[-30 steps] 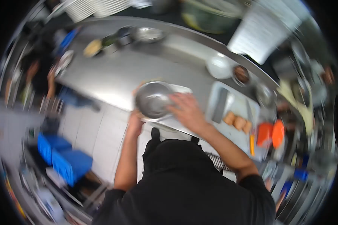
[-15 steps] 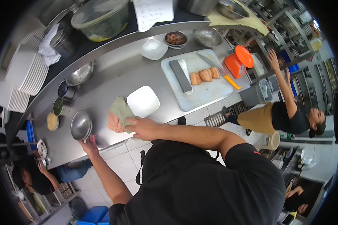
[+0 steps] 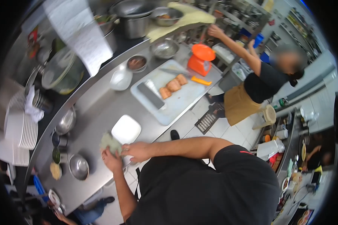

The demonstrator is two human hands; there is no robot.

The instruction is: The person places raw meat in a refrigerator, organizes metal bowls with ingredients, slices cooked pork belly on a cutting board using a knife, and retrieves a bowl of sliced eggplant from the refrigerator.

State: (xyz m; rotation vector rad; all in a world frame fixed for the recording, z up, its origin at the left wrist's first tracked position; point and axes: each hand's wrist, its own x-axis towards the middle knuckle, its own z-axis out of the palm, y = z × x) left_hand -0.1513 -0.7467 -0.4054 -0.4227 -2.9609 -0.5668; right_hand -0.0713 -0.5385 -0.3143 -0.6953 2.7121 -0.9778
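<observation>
Item one, at the centre of your clock face with twelve toward the top of the view: a crumpled pale green cloth (image 3: pixel 109 141), on the worktop (image 3: pixel 90 112) near its edge, its longer run lying roughly from eleven to five. Left hand (image 3: pixel 113 162): yours, at six, the nearer of the two, its bent fingers on the lower side of the cloth; from it the cloth lies toward twelve. Whether those fingers clench the fabric, you cannot tell. Right hand (image 3: pixel 138 150): between three and four, fingertips up against the cloth's near side, which lies toward nine or ten from it; grip likewise not readable. White square dish (image 3: pixel 126 129): between one and two, just beside the cloth. Metal bowl (image 3: pixel 79 167): at eight, apart from your hands. Farther out between one and two: cutting board (image 3: pixel 171 112), bearing browned food pieces (image 3: pixel 173 85), a grey slab (image 3: pixel 150 95) and an orange-handled knife (image 3: pixel 201 80); beyond it, an orange scale (image 3: pixel 201 62). White bowl (image 3: pixel 121 78): near twelve. Co-worker (image 3: pixel 268 77): toward two, well apart, arms raised.
</observation>
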